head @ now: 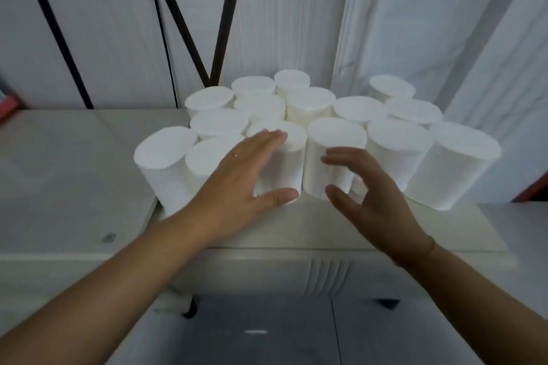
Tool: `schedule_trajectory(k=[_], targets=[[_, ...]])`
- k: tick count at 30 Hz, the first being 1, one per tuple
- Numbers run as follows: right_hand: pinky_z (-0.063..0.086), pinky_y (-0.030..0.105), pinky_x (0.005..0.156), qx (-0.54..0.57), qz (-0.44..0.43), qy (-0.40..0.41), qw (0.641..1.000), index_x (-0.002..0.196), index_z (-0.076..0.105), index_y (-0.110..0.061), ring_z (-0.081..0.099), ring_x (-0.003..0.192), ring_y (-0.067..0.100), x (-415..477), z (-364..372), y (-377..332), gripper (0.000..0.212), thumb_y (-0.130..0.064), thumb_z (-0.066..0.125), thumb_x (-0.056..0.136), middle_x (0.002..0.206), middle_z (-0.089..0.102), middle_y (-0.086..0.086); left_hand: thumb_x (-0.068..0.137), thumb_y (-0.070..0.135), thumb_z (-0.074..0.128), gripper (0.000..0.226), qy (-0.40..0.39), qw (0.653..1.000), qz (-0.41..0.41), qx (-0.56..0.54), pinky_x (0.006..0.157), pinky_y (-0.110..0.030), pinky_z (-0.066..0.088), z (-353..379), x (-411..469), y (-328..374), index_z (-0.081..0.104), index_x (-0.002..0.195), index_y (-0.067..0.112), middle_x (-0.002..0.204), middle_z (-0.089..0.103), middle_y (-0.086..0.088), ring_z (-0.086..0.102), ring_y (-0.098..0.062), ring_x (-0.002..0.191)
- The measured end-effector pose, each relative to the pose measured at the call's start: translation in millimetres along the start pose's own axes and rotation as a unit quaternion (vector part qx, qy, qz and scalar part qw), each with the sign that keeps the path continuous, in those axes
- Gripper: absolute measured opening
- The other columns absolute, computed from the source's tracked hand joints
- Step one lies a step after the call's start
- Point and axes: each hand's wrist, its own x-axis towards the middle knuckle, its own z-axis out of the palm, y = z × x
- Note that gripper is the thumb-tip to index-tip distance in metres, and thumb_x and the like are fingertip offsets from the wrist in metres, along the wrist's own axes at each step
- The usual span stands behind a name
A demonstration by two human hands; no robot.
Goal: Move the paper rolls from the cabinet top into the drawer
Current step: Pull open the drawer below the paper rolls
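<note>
Several white paper rolls stand upright in a tight cluster on the pale cabinet top [311, 225]. My left hand [240, 184] is spread around a front roll [284, 157], fingers over its top edge and thumb near its base, not closed on it. Beside it stands another front roll [335, 154], and my right hand [370, 195] is open in front of that one, fingers curved toward its side. More rolls fill the back rows, such as one in the middle [310, 107]. The drawer's front [327, 275] shows below the cabinet edge; whether it is pulled out is unclear.
A second pale surface [65, 187] adjoins on the left, slightly lower. Black diagonal bars [219, 38] and a white wall rise behind the rolls. A grey floor lies below. Red edges show at the far left and right.
</note>
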Motion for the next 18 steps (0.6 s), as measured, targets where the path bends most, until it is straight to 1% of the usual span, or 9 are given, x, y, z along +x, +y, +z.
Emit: schedule_trajectory(k=[1, 2, 3, 5, 8, 10, 14, 16, 18], targets=[[0.034, 0.007, 0.098, -0.015, -0.007, -0.002, 1.0, 0.115, 0.062, -0.015, 0.05, 0.115, -0.004, -12.6, 3.2, -0.4, 0.032, -0.013, 0.066, 0.083, 0.122, 0.057, -0.006, 0.08, 0.069, 0.047, 0.079, 0.0, 1.0, -0.003, -0.011, 0.109, -0.013, 0.006, 6.0, -12.5, 7.3, 0.02, 0.146, 0.034, 0.149, 0.016, 0.026, 0.006, 0.01, 0.137], [0.036, 0.008, 0.097, -0.036, -0.005, -0.015, 0.999, 0.112, 0.064, -0.014, 0.053, 0.113, 0.001, -23.6, 5.8, -1.1, 0.029, -0.012, 0.067, 0.083, 0.121, 0.058, -0.004, 0.082, 0.068, 0.045, 0.076, 0.001, 1.0, -0.008, -0.019, 0.109, -0.012, 0.007, 12.7, -24.6, 10.1, 0.022, 0.145, 0.034, 0.151, 0.02, 0.02, 0.01, 0.007, 0.138], [0.038, 0.011, 0.098, -0.059, 0.009, -0.034, 0.998, 0.111, 0.065, -0.014, 0.055, 0.113, 0.005, -39.6, 10.7, 3.0, 0.028, -0.013, 0.067, 0.083, 0.121, 0.059, -0.002, 0.083, 0.068, 0.044, 0.074, -0.006, 1.0, -0.016, -0.02, 0.107, -0.008, 0.005, 25.2, -40.2, 9.5, 0.023, 0.145, 0.034, 0.152, 0.021, 0.018, 0.01, 0.007, 0.138], [0.041, 0.022, 0.1, -0.11, 0.041, -0.084, 0.99, 0.116, 0.065, -0.014, 0.055, 0.116, 0.014, -70.2, 21.9, 13.4, 0.033, -0.017, 0.068, 0.083, 0.125, 0.059, 0.0, 0.084, 0.068, 0.04, 0.072, -0.042, 0.998, -0.035, -0.01, 0.105, -0.005, 0.001, 52.9, -71.5, 8.4, 0.023, 0.145, 0.033, 0.153, 0.021, 0.015, 0.009, 0.006, 0.138], [0.036, 0.041, 0.108, -0.204, 0.059, -0.108, 0.971, 0.125, 0.06, -0.012, 0.051, 0.123, 0.021, -104.2, 33.2, 29.6, 0.044, -0.027, 0.067, 0.084, 0.132, 0.055, 0.003, 0.085, 0.067, 0.03, 0.075, -0.072, 0.994, -0.058, 0.065, 0.111, -0.015, -0.006, 83.7, -102.2, -9.2, 0.02, 0.148, 0.027, 0.157, 0.013, 0.01, 0.004, -0.005, 0.143], [0.029, 0.047, 0.112, -0.25, 0.058, -0.097, 0.962, 0.128, 0.057, -0.011, 0.047, 0.127, 0.023, -119.1, 40.2, 36.9, 0.05, -0.033, 0.066, 0.084, 0.135, 0.052, 0.006, 0.087, 0.068, 0.019, 0.077, -0.078, 0.987, -0.052, 0.131, 0.113, -0.023, -0.014, 97.7, -114.9, -18.5, 0.012, 0.15, 0.024, 0.157, 0.003, 0.01, -0.006, -0.006, 0.144], [0.02, 0.048, 0.116, -0.319, 0.051, -0.075, 0.943, 0.137, 0.047, -0.01, 0.039, 0.136, 0.029, -132.8, 53.6, 41.3, 0.064, -0.042, 0.062, 0.084, 0.143, 0.045, 0.011, 0.087, 0.07, 0.003, 0.076, -0.04, 0.979, -0.063, 0.188, 0.114, -0.03, -0.016, 113.7, -121.3, -22.5, -0.002, 0.148, 0.025, 0.156, -0.006, 0.009, -0.015, -0.007, 0.143], [0.013, 0.047, 0.117, -0.343, 0.059, -0.071, 0.935, 0.142, 0.04, -0.012, 0.031, 0.141, 0.028, -137.0, 60.9, 40.6, 0.07, -0.047, 0.059, 0.084, 0.149, 0.038, 0.01, 0.088, 0.067, 0.003, 0.072, -0.026, 0.975, -0.065, 0.213, 0.114, -0.031, -0.017, 117.5, -122.9, -20.3, -0.005, 0.147, 0.025, 0.157, -0.006, 0.008, -0.016, -0.009, 0.143], [0.009, 0.048, 0.117, -0.36, 0.065, -0.063, 0.928, 0.145, 0.035, -0.013, 0.026, 0.143, 0.027, -140.8, 67.2, 40.1, 0.073, -0.047, 0.057, 0.085, 0.152, 0.034, 0.01, 0.092, 0.061, 0.012, 0.069, -0.012, 0.974, -0.064, 0.218, 0.115, -0.032, -0.015, 119.9, -124.0, -19.5, 0.001, 0.148, 0.023, 0.158, 0.0, 0.006, -0.012, -0.01, 0.143]])
